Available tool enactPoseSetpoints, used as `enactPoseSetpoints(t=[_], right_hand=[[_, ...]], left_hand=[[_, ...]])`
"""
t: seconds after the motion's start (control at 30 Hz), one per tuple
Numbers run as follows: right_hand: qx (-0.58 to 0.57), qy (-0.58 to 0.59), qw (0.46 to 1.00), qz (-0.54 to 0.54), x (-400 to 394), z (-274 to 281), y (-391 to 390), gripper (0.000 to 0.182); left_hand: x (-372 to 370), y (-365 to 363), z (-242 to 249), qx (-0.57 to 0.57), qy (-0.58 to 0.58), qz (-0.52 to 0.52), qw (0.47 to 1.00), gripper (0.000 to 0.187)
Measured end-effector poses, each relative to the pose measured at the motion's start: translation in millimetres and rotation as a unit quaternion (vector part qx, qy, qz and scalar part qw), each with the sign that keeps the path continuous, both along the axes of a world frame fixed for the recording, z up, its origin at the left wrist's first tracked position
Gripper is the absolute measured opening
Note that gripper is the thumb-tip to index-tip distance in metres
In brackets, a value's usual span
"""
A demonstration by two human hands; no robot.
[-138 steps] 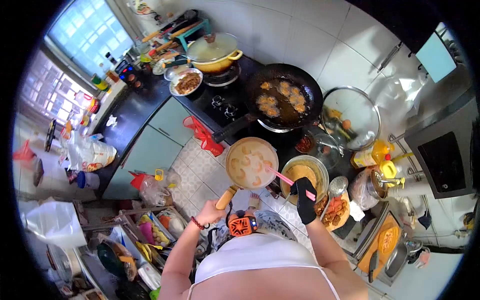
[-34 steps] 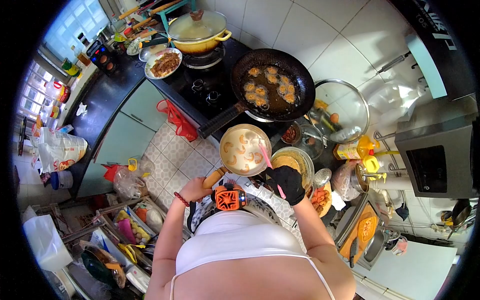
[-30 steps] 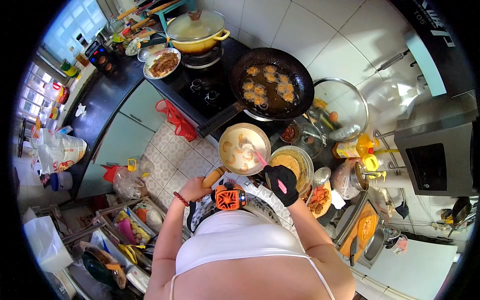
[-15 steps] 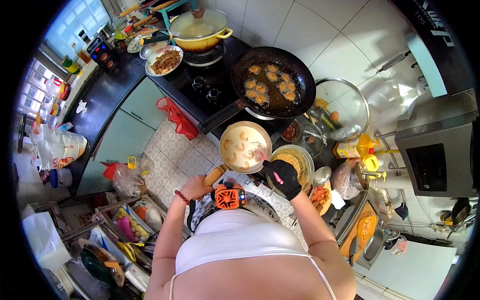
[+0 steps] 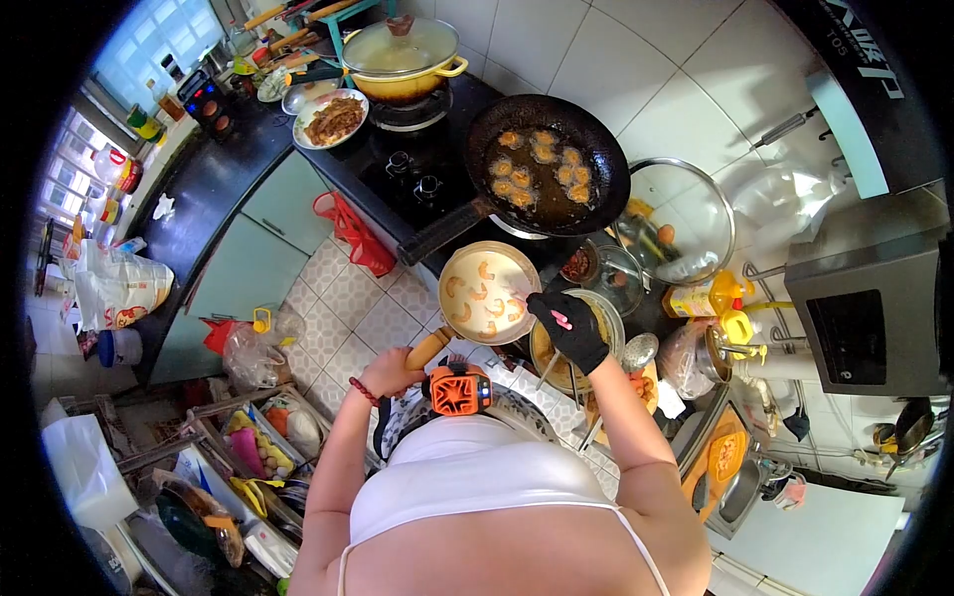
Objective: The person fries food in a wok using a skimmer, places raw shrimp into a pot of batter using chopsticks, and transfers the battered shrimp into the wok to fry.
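My left hand (image 5: 390, 372) is closed round the wooden handle (image 5: 429, 350) of a pale-lined saucepan (image 5: 449, 320), holding it level in front of my body. Several curled orange-white shrimp (image 5: 478, 292) lie spread over the bottom. My right hand (image 5: 574, 333), in a black glove, is closed on pink chopsticks (image 5: 561, 320); their tips reach over the right side of the saucepan. Beneath this hand is a bowl (image 5: 608, 316) of yellowish batter, partly covered by the glove. A black wok (image 5: 606, 189) sits behind, with several browned pieces (image 5: 520, 179) frying in oil.
A lidded yellow pot (image 5: 402, 89) and a plate of browned food (image 5: 335, 121) stand at the back left. A glass lid (image 5: 686, 204) leans on the tiled wall. The wok's handle (image 5: 442, 233) points toward me. An oil bottle (image 5: 701, 296) is at right.
My right hand has turned and shifted slightly left and up, nearer the saucepan's rim. Thin metal rods now show below it. The saucepan and left hand have hardly moved.
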State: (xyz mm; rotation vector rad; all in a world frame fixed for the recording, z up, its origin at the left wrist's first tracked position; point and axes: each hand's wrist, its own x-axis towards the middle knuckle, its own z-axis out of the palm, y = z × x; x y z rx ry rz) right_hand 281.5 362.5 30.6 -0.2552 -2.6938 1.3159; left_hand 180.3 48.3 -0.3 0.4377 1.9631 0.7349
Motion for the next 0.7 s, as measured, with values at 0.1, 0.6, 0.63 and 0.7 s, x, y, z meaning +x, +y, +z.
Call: enactPoseSetpoints(t=[0.1,0.6,0.63,0.7], right_hand=[[0.047,0.031,0.998,0.008,-2.6,-4.3,1.4,0.023],[-0.196,0.079,0.956,-0.205,23.8,-13.8,20.5,0.027],[-0.18,0.094,0.958,-0.2,26.0,-10.8,21.5,0.028],[-0.212,0.105,0.949,-0.207,28.1,0.7,17.8,0.03]], left_hand=[[1.7,-0.7,-2.0,0.002,-0.011,0.015,1.0,0.029],[0.6,-1.2,-4.0,0.003,-0.012,0.005,1.0,0.025],[0.6,-1.4,-4.4,0.006,-0.011,0.006,1.0,0.025],[0.6,-1.4,-5.1,0.011,-0.008,0.009,1.0,0.023]])
